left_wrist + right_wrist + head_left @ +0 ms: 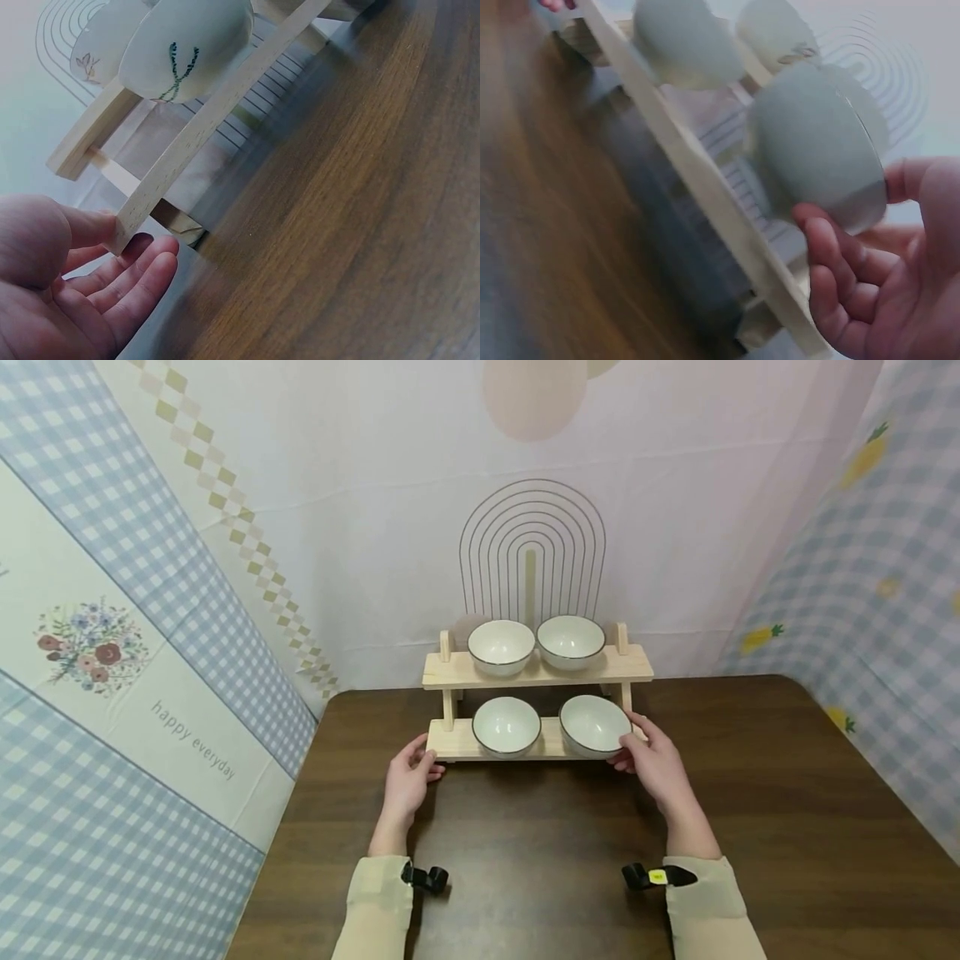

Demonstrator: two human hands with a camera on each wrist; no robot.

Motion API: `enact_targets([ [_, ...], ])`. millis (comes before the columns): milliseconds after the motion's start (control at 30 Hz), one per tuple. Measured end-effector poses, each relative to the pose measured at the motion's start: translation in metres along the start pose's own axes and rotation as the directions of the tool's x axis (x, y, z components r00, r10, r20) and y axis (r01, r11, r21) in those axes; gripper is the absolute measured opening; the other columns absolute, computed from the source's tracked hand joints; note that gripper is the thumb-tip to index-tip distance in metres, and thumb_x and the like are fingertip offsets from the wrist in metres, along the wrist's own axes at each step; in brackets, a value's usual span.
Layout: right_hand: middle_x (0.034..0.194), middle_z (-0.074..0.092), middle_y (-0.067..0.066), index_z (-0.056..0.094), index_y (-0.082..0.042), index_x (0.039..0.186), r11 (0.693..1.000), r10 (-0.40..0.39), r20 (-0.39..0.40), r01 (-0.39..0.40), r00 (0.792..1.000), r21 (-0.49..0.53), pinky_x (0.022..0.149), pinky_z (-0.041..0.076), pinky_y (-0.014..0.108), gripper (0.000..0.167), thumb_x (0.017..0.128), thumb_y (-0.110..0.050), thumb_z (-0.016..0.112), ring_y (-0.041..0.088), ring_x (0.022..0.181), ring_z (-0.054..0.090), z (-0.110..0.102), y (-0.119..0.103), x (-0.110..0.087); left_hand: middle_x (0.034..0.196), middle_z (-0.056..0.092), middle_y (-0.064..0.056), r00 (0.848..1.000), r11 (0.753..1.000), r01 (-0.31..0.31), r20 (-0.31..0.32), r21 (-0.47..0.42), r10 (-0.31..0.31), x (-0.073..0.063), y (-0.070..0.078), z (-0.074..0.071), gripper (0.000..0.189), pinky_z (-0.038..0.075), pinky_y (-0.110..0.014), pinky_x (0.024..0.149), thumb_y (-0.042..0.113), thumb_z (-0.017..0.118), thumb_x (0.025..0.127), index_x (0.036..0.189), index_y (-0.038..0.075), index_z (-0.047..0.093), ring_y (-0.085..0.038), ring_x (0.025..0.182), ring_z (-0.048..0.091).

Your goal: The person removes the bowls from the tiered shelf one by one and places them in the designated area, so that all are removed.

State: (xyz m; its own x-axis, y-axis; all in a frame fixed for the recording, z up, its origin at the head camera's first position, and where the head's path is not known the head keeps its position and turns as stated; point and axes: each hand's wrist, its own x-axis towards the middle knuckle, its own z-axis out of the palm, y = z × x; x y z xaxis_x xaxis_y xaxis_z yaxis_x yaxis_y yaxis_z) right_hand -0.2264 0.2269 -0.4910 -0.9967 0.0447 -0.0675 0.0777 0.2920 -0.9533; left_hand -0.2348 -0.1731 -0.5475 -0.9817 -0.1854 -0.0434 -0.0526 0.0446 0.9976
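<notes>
A two-tier wooden rack (452,742) holds white bowls with dark rims. At the left end of its lower board, my left hand (407,783) pinches the wood; in the left wrist view the thumb (90,227) lies against the board's end and other fingers curl below. My right hand (660,768) holds the lower right bowl (596,724), thumb at the rim and fingers against its side. That bowl (814,150) looks tilted in the right wrist view. Beside it on the lower board sits another bowl (507,727).
On the upper board stand two more bowls, a left one (501,646) and a right one (570,642). The rack stands toward the back of a dark wooden table (525,843). A white cloth (375,560) hangs behind, with checked cloths on both sides.
</notes>
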Motion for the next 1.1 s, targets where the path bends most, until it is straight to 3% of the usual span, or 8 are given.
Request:
enact_targets([
  [200,0.087,0.075,0.013,0.037,-0.002,0.165,0.999,-0.043,0.106,0.044,0.993,-0.013,0.071,0.061,0.032,0.059,0.109,-0.015,0.052,0.021,0.075,0.071,-0.015,-0.003,-0.003,0.112,0.066,-0.020,1.000,1.000,-0.002,0.001,-0.004,0.002,0.001,0.002,0.001,0.045,0.065,-0.030,0.079,0.004,0.060,0.109,0.154,-0.003,0.053,-0.027,0.085,0.074],
  [533,0.084,0.072,0.015,0.042,-0.001,0.161,0.996,-0.067,0.272,0.081,0.960,-0.039,0.073,0.063,0.041,0.057,0.107,-0.012,0.055,0.026,0.074,0.069,-0.020,-0.002,-0.008,0.113,0.065,-0.019,1.000,0.999,0.029,0.003,-0.043,-0.029,0.000,0.001,-0.001,0.045,0.065,-0.033,0.081,0.004,0.059,0.110,0.154,-0.003,0.052,-0.030,0.089,0.074],
  [800,0.099,0.068,0.016,0.047,0.000,0.159,0.991,-0.073,0.444,0.114,0.893,-0.066,0.073,0.062,0.040,0.058,0.103,-0.012,0.059,0.031,0.077,0.069,-0.016,-0.001,-0.012,0.112,0.067,-0.020,1.000,0.997,0.021,0.016,-0.072,-0.020,-0.001,-0.001,-0.002,0.046,0.065,-0.029,0.076,0.003,0.059,0.110,0.154,-0.006,0.051,-0.025,0.084,0.074],
  [933,0.108,0.068,0.017,0.047,0.001,0.158,0.991,-0.080,0.507,0.123,0.858,-0.053,0.073,0.062,0.039,0.058,0.102,-0.010,0.059,0.031,0.077,0.069,-0.005,-0.002,-0.013,0.114,0.066,-0.023,0.999,0.997,0.023,0.028,-0.078,-0.021,-0.002,0.002,-0.001,0.047,0.065,-0.031,0.077,0.002,0.059,0.109,0.154,-0.008,0.049,-0.030,0.086,0.074],
  [1100,0.100,0.070,0.015,0.048,0.002,0.157,0.988,-0.102,0.555,0.149,0.825,-0.041,0.071,0.062,0.037,0.056,0.103,-0.009,0.059,0.029,0.076,0.070,0.013,-0.002,-0.013,0.112,0.067,-0.021,0.999,0.996,0.031,0.020,-0.085,-0.029,-0.001,0.000,-0.001,0.047,0.065,-0.029,0.076,0.003,0.059,0.109,0.154,-0.007,0.050,-0.024,0.082,0.074],
])
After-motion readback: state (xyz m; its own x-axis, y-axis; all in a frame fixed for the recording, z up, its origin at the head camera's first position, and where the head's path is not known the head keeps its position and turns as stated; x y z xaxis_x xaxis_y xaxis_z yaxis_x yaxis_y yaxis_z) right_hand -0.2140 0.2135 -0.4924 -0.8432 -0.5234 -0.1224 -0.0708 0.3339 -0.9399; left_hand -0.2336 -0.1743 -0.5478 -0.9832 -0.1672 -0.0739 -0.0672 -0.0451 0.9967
